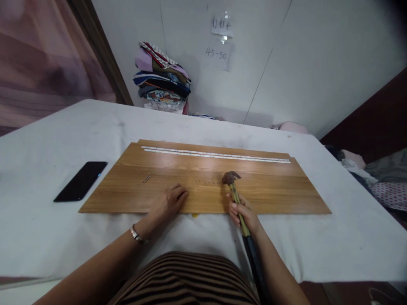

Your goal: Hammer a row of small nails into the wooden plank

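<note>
My right hand (243, 214) is wrapped around the handle of a claw hammer (240, 203). Its rusty head (230, 177) is over the wooden board (273, 190), near a short row of small dark nail heads or holes (206, 182). My left hand (176, 198) rests at the board's front part with its fingers curled in; whatever they hold, if anything, is hidden. Left of that hand, a few loose nails (146, 178) lie on the board. Two white measuring strips (216, 155) run along the board's far side.
A black phone (81, 181) lies left of the board on the white-covered table (38, 228). Folded clothes (163, 80) are stacked against the wall behind. Handwritten paper notes (219, 53) hang on that wall. More fabric (388, 195) lies beyond the table's right edge.
</note>
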Motion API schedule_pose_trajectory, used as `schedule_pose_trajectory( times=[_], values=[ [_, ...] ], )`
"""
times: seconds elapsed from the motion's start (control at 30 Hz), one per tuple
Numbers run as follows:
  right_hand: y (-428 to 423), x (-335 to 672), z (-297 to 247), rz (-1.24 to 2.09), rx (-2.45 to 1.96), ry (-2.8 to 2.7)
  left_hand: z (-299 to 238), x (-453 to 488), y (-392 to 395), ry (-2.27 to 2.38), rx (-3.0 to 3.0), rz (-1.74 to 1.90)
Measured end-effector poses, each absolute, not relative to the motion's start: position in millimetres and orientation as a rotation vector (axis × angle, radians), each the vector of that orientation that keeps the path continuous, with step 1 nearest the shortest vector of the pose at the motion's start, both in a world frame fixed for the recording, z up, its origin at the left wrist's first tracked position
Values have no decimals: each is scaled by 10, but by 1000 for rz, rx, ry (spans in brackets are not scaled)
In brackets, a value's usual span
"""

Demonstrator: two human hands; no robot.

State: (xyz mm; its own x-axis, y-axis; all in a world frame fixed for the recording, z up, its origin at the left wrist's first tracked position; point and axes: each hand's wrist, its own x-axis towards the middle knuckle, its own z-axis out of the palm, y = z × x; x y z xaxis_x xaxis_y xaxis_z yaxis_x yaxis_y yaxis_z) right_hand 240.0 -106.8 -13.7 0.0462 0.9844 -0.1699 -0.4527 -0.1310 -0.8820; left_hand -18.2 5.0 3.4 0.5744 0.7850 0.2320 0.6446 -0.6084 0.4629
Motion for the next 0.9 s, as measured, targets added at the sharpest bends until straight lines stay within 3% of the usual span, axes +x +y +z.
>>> schedule_pose_trajectory(
  times=[0.4, 0.6, 0.8, 0.9],
  values=[
    [-1141, 2485, -244, 1453, -1032, -750, -226, -200, 105, 1185, 2439, 617],
    [-1159, 2491, -189, 1473, -1017, -767, -35, -216, 53, 1204, 2468, 622],
    [-1153, 2471, -140, 1467, -1040, -728, 285, -530, 247, 1616, 2412, 822],
    [-1156, 2466, -143, 1462, -1032, -723, 292, -769, 416, 1843, 2369, 757]
  ],
)
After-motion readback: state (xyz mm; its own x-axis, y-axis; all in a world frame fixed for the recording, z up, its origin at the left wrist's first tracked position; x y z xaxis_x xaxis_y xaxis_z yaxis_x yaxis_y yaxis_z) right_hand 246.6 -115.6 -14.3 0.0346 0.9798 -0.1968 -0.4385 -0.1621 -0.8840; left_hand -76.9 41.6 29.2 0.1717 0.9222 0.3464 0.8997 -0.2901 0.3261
